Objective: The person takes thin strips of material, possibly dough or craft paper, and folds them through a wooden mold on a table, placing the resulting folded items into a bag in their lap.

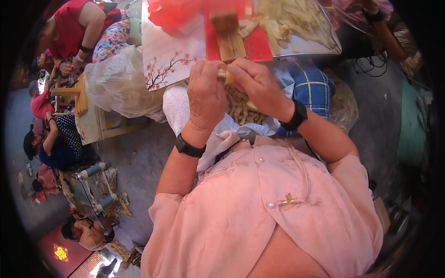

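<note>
My left hand [204,95] and my right hand [260,85] meet at the near edge of the table, fingers closed. Between their fingertips is a small pale-yellow strip [222,72], mostly hidden by the fingers. Just below them, in a light cloth [270,126] on my lap, lies a heap of pale knotted pieces [242,105]. Beyond the fingertips a wooden block [225,34] rests on a red sheet [257,44]. Flat pale-yellow strips [292,21] are heaped at the far right on a metal tray [337,50].
A red plastic bag [171,16] sits on a flower-printed sheet [157,60]. Left of it, a clear plastic bag [118,85] hangs by a wooden table [92,121]. Several people work along the left; another person [384,28] is at the far right, near black cables [371,65].
</note>
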Demonstrator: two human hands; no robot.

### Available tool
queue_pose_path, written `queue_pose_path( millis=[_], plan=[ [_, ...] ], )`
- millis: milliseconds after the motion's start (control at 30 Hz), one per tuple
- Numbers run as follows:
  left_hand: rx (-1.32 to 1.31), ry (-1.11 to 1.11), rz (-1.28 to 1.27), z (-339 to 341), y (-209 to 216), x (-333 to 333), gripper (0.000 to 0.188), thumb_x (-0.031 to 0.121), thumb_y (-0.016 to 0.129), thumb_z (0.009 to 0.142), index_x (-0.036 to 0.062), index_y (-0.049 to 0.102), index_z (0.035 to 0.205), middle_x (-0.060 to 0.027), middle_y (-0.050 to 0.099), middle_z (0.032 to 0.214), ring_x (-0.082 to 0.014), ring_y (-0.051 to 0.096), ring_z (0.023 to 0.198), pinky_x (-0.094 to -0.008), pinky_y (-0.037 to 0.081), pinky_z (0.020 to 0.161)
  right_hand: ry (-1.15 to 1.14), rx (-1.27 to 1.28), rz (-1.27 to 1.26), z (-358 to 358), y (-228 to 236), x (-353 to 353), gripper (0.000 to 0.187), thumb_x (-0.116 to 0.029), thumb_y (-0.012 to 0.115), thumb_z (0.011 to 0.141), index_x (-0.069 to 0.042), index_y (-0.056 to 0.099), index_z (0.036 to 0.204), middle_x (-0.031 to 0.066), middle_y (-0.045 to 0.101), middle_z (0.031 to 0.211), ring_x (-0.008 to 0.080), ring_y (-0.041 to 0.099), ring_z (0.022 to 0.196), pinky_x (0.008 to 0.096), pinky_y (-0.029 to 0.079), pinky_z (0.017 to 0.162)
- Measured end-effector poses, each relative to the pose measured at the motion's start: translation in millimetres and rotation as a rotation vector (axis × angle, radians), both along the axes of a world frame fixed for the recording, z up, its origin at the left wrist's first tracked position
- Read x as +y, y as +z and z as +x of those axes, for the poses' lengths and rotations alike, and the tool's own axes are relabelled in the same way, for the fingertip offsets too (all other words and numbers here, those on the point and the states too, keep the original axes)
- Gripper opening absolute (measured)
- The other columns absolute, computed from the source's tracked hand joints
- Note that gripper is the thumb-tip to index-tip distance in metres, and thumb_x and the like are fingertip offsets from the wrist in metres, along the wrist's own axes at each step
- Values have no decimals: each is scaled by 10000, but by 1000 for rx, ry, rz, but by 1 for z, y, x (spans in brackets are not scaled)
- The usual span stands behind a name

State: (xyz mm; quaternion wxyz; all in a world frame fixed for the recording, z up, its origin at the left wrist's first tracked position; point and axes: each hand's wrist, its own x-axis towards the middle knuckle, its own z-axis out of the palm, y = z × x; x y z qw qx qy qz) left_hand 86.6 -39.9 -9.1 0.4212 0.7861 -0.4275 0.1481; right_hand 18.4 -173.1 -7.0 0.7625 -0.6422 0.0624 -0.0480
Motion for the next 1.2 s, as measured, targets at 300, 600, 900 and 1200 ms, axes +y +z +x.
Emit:
queue_pose_path(
  millis=[300,600,900,1200],
  plan=[
    [1260,-329,-429,-8,14,2,72,32,515,896,19,541,961,-8,564,918,-59,518,868,-222,438,773,-129,-267,-521,-6,10,-16,207,-222,556,917,-28,618,953,121,631,779,261,626,696,318,474,607],
    [922,-277,-544,-13,3,3,177,43,581,902,-13,590,1070,-27,607,977,-60,544,888,-194,437,787,79,-102,93,-3,16,-14,144,-159,574,920,-16,578,906,-24,502,717,28,435,591,177,348,511],
    [994,-247,-427,-1,6,5,128,33,658,842,5,631,965,-16,642,826,-66,579,741,-196,460,694,19,189,514,13,2,-50,221,-313,512,941,-146,483,800,-98,353,565,6,259,457,193,179,411],
    [-131,57,52,14,15,-1,254,6,668,752,40,601,995,-103,625,972,-226,623,765,-304,504,672,62,114,259,12,-2,-36,127,-212,564,917,-105,507,878,-60,468,625,2,355,490,167,243,414]
  ],
)
